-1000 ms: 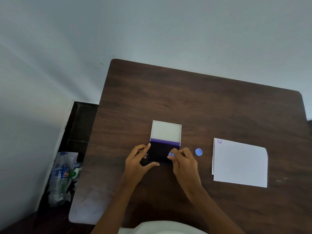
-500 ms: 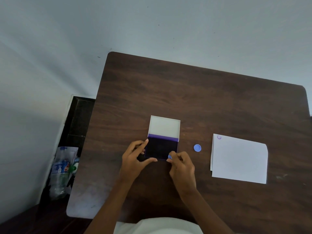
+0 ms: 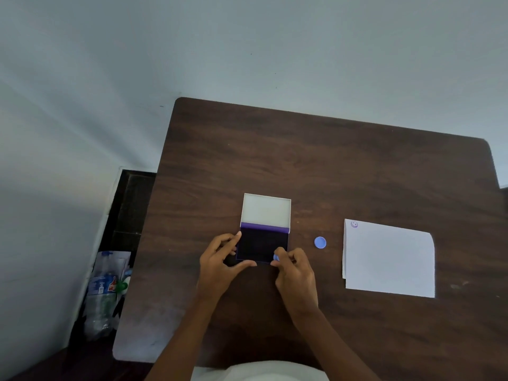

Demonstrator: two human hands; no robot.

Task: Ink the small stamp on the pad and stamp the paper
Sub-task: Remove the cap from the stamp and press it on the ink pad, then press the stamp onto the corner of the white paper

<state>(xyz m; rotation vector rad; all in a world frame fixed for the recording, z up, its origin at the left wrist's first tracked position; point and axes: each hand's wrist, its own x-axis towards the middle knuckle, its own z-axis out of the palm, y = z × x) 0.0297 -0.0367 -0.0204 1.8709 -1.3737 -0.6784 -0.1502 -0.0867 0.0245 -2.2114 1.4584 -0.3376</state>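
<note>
The ink pad point(image 3: 261, 244) lies open on the dark wooden table point(image 3: 330, 166), its white lid point(image 3: 266, 209) folded back behind the dark purple pad. My left hand point(image 3: 220, 264) steadies the pad's left and front edges with thumb and fingers. The small blue stamp point(image 3: 276, 257) sits pinched in my right hand point(image 3: 295, 272), pressed at the pad's front right corner. A white sheet of paper point(image 3: 389, 259) lies to the right, with one purple smiley print point(image 3: 354, 224) in its top left corner.
A small round blue cap point(image 3: 320, 242) rests on the table between the pad and the paper. Left of the table, on the floor, stand plastic bottles point(image 3: 105, 292) beside a dark cabinet point(image 3: 132, 204). A pale wall rises behind the table.
Both hands stay at the pad. The stamp has slid from mid right of the pad toward its front right corner. The shift of the scene in the frame comes from head motion.
</note>
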